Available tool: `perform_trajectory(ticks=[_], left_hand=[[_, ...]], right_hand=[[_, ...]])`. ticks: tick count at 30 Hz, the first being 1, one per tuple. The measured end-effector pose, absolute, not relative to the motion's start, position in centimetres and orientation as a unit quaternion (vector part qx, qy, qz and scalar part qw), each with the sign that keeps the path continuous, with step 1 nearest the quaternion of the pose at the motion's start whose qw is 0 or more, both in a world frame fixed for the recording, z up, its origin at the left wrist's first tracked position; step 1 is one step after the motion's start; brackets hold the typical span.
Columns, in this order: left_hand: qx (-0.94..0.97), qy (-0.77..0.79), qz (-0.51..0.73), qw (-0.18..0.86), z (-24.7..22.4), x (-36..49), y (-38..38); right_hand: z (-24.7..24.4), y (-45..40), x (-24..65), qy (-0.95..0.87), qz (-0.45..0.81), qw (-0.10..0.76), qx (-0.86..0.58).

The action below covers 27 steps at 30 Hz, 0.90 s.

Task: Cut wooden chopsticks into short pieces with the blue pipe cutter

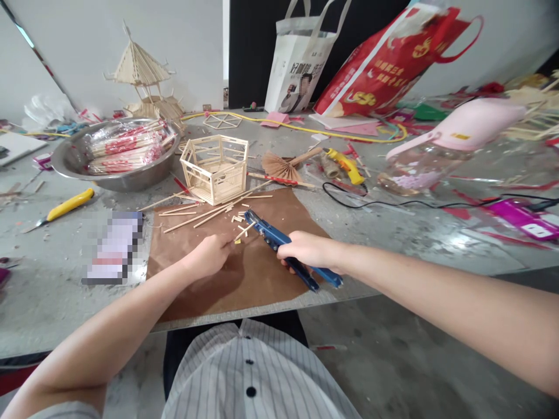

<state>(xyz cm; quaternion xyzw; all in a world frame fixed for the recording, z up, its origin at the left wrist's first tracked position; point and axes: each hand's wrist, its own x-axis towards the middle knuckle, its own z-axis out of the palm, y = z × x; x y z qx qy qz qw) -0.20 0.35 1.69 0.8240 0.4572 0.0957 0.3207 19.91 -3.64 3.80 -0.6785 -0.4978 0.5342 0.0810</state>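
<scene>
Over a brown sheet [262, 273], my left hand [209, 254] pinches a short thin wooden stick [245, 231]. The stick's far end is near the jaws of a blue hand cutter [279, 237]. My right hand [305, 250] is wrapped round the cutter's handles, whose ends stick out below it. Small cut stick pieces [238, 219] lie near the jaws, and several longer sticks [181, 221] lie at the sheet's upper left. Just behind the sheet stands a many-sided wooden stick frame [216, 169].
A metal bowl [131, 181] of wrapped sticks, a yellow knife [70, 203] and a blurred phone [114, 247] are at the left. Behind stands a stick pavilion [142, 67]. A yellow glue gun [347, 167], its black cable and a pink-lidded bottle [476, 125] are at the right.
</scene>
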Motion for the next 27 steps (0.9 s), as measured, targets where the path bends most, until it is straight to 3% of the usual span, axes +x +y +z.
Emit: perform_trajectory(ticks=[5, 14, 27], left_hand=[[0.842, 0.441, 0.105, 0.293, 1.0, 0.0, 0.4], [0.854, 0.447, 0.106, 0.244, 0.5, 0.3, 0.2], [0.868, 0.459, 0.057, 0.179, 0.4, 0.4, -0.1]], right_hand=[[3.4, -3.6, 19.9, -0.512, 0.521, 0.064, -0.680], [3.5, -3.8, 19.3, -0.627, 0.359, -0.028, -0.691], [3.5, -3.7, 19.2, -0.630, 0.323, -0.054, -0.704]])
